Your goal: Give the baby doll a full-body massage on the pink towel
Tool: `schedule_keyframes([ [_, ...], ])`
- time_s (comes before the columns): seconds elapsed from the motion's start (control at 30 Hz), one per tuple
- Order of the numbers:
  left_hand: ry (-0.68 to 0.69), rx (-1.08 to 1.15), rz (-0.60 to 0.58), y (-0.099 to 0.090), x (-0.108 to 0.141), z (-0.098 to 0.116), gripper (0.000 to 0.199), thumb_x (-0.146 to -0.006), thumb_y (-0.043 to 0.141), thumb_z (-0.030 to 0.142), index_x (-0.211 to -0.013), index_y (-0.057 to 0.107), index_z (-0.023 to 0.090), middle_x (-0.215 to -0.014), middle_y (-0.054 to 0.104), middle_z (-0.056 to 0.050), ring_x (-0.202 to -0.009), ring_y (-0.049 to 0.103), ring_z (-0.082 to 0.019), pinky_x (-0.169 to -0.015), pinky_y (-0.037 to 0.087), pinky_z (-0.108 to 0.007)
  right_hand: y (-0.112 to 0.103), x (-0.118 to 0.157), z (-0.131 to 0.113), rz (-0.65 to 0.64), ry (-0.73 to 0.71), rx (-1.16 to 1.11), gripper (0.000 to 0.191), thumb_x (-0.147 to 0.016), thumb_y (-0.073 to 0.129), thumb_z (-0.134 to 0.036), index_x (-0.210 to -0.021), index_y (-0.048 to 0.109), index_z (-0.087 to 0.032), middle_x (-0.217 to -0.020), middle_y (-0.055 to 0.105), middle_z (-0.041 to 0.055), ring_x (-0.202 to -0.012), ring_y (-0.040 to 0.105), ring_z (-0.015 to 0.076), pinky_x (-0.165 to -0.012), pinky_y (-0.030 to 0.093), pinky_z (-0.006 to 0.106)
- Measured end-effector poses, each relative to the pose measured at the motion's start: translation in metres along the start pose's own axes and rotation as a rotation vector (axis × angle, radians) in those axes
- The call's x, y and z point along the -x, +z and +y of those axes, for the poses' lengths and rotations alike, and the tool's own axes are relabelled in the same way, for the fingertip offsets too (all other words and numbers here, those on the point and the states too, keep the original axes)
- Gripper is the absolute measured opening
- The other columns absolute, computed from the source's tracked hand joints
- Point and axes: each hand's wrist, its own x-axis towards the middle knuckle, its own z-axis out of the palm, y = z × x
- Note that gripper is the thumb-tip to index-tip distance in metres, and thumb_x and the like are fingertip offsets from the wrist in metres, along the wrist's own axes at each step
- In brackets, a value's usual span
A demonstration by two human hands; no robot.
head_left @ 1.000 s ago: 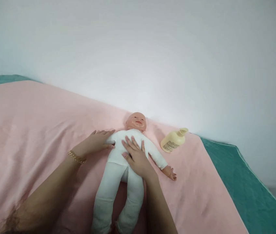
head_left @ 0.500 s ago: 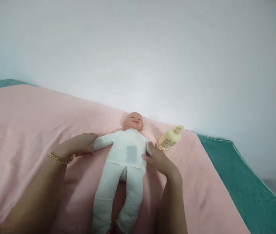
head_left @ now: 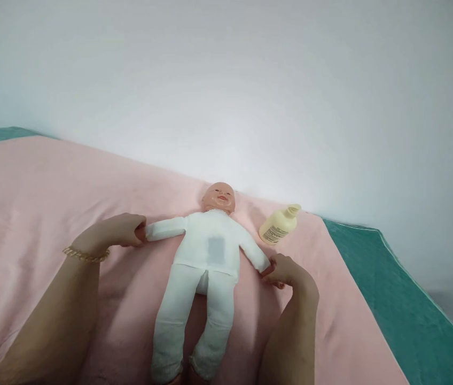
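A baby doll [head_left: 218,240] in white cloth lies on its back, its head toward the wall, both arms spread outward and its legs toward me. At the doll's arm on the left of the view, my left hand [head_left: 124,230] is closed around the doll's hand. On the other side my right hand [head_left: 284,270] grips the doll's other hand near the cuff, fingers bent around it. Most of the doll's two hands is covered by my fingers. A grey rectangular patch shows on the doll's chest.
A pale yellow pump bottle [head_left: 278,225] stands just beyond the doll's arm on the right. Under everything lies a pink sheet [head_left: 70,182], with a green cover [head_left: 395,289] showing at the right and far left. A plain white wall [head_left: 226,91] rises behind.
My left hand has slid outward from the doll's forearm to its hand. My right hand has moved from the upper arm down to the other hand, and that arm now stretches outward.
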Motion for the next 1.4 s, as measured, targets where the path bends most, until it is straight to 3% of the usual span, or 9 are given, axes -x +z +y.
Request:
schedule_keyframes([
  [0.13,0.032,-0.027,0.214,-0.013,0.014,0.011,0.012,-0.073,0.053,0.029,-0.083,0.055,0.023,-0.073,0.064,0.0,-0.069,0.059,-0.021,-0.059,0.04,-0.029,-0.003,0.005,-0.001,-0.057,0.002,-0.069,0.015,-0.058,0.07,-0.016,-0.067,0.06,-0.021,-0.05,0.051,-0.0048,-0.051,0.051,0.0135,-0.052,0.035,0.025],
  [0.3,0.044,0.044,0.51,-0.018,0.023,0.033,0.027,-0.075,0.063,0.044,-0.096,0.06,0.029,-0.085,0.068,0.0,-0.075,0.064,-0.023,-0.063,0.046,-0.03,-0.007,0.017,0.001,0.13,-0.038,-0.08,0.015,-0.065,0.065,-0.022,-0.064,0.05,-0.021,-0.065,0.054,-0.0014,-0.057,0.048,0.0131,-0.051,0.031,0.025],
  [0.47,0.211,0.198,0.733,-0.006,0.021,0.066,0.051,-0.077,0.066,0.05,-0.122,0.053,0.031,-0.103,0.07,0.0,-0.092,0.067,-0.023,-0.077,0.051,-0.031,-0.011,0.03,-0.002,0.272,-0.114,-0.16,0.028,-0.072,0.066,-0.036,-0.095,0.057,-0.021,-0.084,0.062,0.0027,-0.071,0.057,0.0173,-0.059,0.044,0.027],
  [0.57,0.299,0.255,0.714,0.005,0.017,0.083,0.051,-0.079,0.066,0.05,-0.123,0.053,0.029,-0.109,0.07,-0.001,-0.099,0.066,-0.023,-0.082,0.051,-0.032,-0.013,0.037,-0.01,0.392,-0.21,-0.194,0.043,-0.076,0.064,-0.036,-0.115,0.053,-0.024,-0.098,0.063,0.0047,-0.078,0.061,0.0187,-0.066,0.049,0.03],
  [0.7,0.441,0.295,0.563,0.023,0.007,0.098,0.039,-0.078,0.066,0.046,-0.11,0.057,0.024,-0.117,0.067,-0.002,-0.107,0.063,-0.022,-0.093,0.048,-0.035,-0.01,0.047,-0.024,0.524,-0.375,-0.256,0.062,-0.078,0.063,-0.031,-0.136,0.041,-0.027,-0.119,0.059,0.0085,-0.089,0.062,0.0199,-0.077,0.052,0.034],
  [0.8,0.58,0.258,0.463,0.037,-0.002,0.106,0.029,-0.08,0.064,0.034,-0.106,0.058,0.024,-0.118,0.066,-0.002,-0.111,0.06,-0.021,-0.096,0.046,-0.036,-0.004,0.048,-0.037,0.439,-0.51,-0.288,0.063,-0.078,0.063,-0.026,-0.137,0.042,-0.03,-0.125,0.057,0.0059,-0.095,0.062,0.0186,-0.084,0.052,0.034],
  [0.9,0.686,0.183,0.436,0.048,-0.007,0.11,0.031,-0.081,0.06,0.022,-0.112,0.053,0.022,-0.113,0.069,-0.003,-0.113,0.058,-0.02,-0.096,0.045,-0.035,0.003,0.045,-0.051,0.291,-0.568,-0.231,0.053,-0.076,0.064,-0.019,-0.127,0.053,-0.027,-0.116,0.062,0.0039,-0.099,0.061,0.0184,-0.087,0.051,0.033],
  [1.07,0.734,0.061,0.388,0.051,-0.007,0.112,0.037,-0.081,0.06,0.017,-0.116,0.049,0.023,-0.106,0.071,-0.001,-0.114,0.057,-0.022,-0.093,0.046,-0.035,0.016,0.044,-0.074,0.235,-0.587,-0.076,0.051,-0.075,0.064,-0.012,-0.124,0.058,-0.024,-0.112,0.067,0.0042,-0.099,0.062,0.0191,-0.083,0.048,0.03],
  [1.4,0.759,-0.011,0.402,0.055,-0.006,0.115,0.043,-0.078,0.062,0.02,-0.119,0.051,0.024,-0.108,0.07,-0.004,-0.105,0.063,-0.025,-0.098,0.046,-0.04,0.043,0.046,-0.099,0.247,-0.598,0.318,0.066,-0.084,0.052,-0.01,-0.146,0.031,-0.017,-0.1,0.071,0.0097,-0.084,0.066,0.023,-0.063,0.041,0.028],
])
